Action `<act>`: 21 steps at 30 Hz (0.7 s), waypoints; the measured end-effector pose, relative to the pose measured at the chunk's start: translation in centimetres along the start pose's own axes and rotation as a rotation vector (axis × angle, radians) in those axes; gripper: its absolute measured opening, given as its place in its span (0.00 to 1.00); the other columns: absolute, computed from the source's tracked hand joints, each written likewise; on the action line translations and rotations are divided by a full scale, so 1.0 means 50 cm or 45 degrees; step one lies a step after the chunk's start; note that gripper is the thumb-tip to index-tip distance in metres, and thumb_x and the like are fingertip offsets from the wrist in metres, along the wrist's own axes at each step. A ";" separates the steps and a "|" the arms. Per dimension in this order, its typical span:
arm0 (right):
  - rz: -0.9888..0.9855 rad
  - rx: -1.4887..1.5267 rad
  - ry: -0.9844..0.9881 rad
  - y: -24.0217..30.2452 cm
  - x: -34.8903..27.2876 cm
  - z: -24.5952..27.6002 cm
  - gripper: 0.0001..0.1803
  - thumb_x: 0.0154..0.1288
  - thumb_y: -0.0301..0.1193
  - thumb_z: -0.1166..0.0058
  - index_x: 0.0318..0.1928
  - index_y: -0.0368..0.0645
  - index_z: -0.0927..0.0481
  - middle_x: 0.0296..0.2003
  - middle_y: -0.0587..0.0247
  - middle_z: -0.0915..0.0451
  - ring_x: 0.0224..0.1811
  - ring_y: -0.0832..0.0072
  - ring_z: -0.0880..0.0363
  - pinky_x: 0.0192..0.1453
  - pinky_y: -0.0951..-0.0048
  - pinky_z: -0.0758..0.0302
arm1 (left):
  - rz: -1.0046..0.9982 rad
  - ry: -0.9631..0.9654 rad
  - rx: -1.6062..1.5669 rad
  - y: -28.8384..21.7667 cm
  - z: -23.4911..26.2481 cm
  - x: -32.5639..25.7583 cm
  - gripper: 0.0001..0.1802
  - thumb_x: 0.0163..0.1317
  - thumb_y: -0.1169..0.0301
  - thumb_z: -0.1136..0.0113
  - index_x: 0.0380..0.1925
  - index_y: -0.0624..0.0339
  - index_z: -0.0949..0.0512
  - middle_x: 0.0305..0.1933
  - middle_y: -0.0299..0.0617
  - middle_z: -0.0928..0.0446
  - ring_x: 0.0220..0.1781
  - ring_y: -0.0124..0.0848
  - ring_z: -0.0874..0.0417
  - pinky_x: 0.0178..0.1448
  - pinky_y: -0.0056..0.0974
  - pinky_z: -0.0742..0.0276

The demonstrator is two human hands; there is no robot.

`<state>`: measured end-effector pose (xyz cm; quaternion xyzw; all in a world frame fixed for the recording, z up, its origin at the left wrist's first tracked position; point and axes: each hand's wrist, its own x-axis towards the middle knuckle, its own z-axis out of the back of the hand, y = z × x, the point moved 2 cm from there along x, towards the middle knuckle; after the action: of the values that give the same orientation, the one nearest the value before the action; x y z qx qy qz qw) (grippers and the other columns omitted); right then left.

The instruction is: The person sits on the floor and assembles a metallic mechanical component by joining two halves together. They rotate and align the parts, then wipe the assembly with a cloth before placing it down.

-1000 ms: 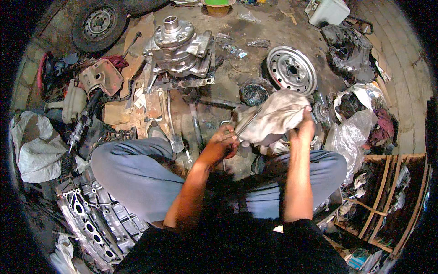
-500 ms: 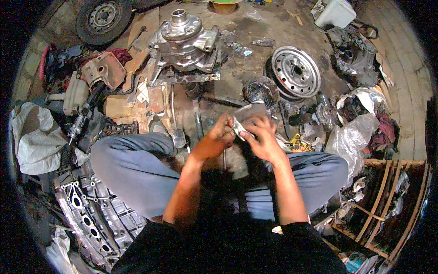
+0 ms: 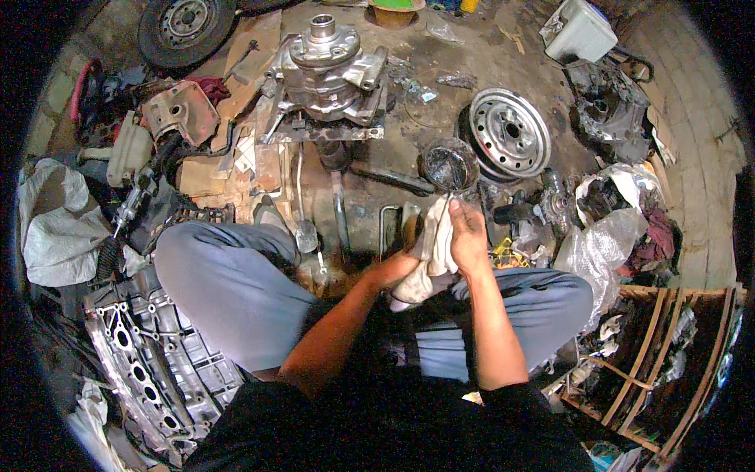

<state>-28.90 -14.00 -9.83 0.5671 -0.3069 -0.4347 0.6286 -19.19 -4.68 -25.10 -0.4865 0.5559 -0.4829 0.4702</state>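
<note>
A stained off-white rag (image 3: pixel 431 256) hangs in folds between my two hands, above the gap between my bent legs. My right hand (image 3: pixel 469 232) is closed on its upper right side, thumb on top near the rag's tip. From the left, my left hand (image 3: pixel 395 267) grips the rag lower down; its fingers are partly hidden by the cloth. Just beyond the rag's upper end stands a round, dark, grimy container (image 3: pixel 450 165). A bent metal rod (image 3: pixel 385 224) lies to the left of the rag.
A metal gear housing (image 3: pixel 330 75) stands on a plate ahead. A steel wheel rim (image 3: pixel 511 134) is at the right, with greasy parts (image 3: pixel 609 110) beyond. An engine cylinder head (image 3: pixel 149 370) lies by my left knee, a wooden crate (image 3: pixel 653 362) at the lower right.
The rag, bunched between my fingers before, now hangs spread out. My left hand has come down toward me; my right hand has shifted slightly right. The view has tilted a little.
</note>
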 end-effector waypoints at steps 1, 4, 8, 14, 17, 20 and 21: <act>0.000 -0.204 -0.094 -0.016 0.007 0.029 0.24 0.77 0.41 0.56 0.48 0.30 0.19 0.40 0.49 0.16 0.43 0.66 0.21 0.53 0.65 0.28 | 0.241 0.056 -0.154 -0.042 -0.006 0.001 0.31 0.76 0.50 0.57 0.68 0.62 0.37 0.66 0.44 0.30 0.63 0.34 0.28 0.67 0.38 0.31; 0.067 -0.063 -0.223 -0.007 0.020 0.051 0.24 0.76 0.41 0.55 0.53 0.30 0.21 0.44 0.50 0.16 0.48 0.64 0.20 0.56 0.64 0.29 | 0.583 -0.013 -0.347 -0.071 -0.009 -0.005 0.24 0.74 0.55 0.49 0.55 0.64 0.23 0.54 0.41 0.20 0.52 0.29 0.20 0.56 0.35 0.25; -0.055 -0.014 -0.314 -0.058 0.026 0.063 0.26 0.75 0.41 0.52 0.59 0.29 0.25 0.54 0.44 0.20 0.59 0.59 0.23 0.66 0.64 0.32 | 0.143 -0.329 -0.110 -0.103 0.043 0.011 0.15 0.71 0.60 0.41 0.45 0.61 0.21 0.43 0.38 0.18 0.48 0.29 0.20 0.54 0.35 0.25; 0.091 -0.117 -0.283 -0.022 0.016 0.037 0.23 0.73 0.34 0.49 0.57 0.26 0.25 0.52 0.44 0.19 0.57 0.60 0.22 0.65 0.65 0.31 | 0.146 -0.669 -0.437 -0.155 0.079 0.001 0.08 0.71 0.69 0.42 0.46 0.57 0.24 0.43 0.37 0.22 0.47 0.27 0.23 0.57 0.34 0.28; 0.131 -0.197 -0.614 -0.020 0.017 0.056 0.21 0.73 0.32 0.48 0.56 0.25 0.24 0.53 0.44 0.19 0.57 0.59 0.22 0.64 0.65 0.31 | 0.317 -0.424 -0.364 -0.179 0.082 -0.005 0.24 0.64 0.63 0.33 0.57 0.60 0.26 0.51 0.43 0.20 0.51 0.31 0.20 0.59 0.37 0.25; 0.207 -0.158 -0.730 -0.008 0.022 0.087 0.19 0.73 0.32 0.49 0.55 0.26 0.23 0.50 0.48 0.18 0.54 0.64 0.22 0.61 0.66 0.30 | 0.467 0.242 0.291 -0.186 0.057 -0.010 0.30 0.58 0.51 0.29 0.53 0.60 0.19 0.47 0.49 0.16 0.48 0.42 0.17 0.58 0.44 0.24; 0.267 -0.127 -0.708 -0.007 0.018 0.102 0.18 0.73 0.31 0.50 0.54 0.28 0.23 0.47 0.50 0.18 0.50 0.67 0.22 0.59 0.67 0.29 | 0.453 0.327 0.482 -0.219 0.048 -0.014 0.29 0.57 0.47 0.30 0.45 0.63 0.16 0.44 0.55 0.16 0.47 0.46 0.16 0.56 0.45 0.23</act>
<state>-33.03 -17.08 -9.40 0.3601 -0.5024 -0.5207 0.5889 -15.78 -4.85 -14.39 -0.2197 0.5875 -0.5457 0.5556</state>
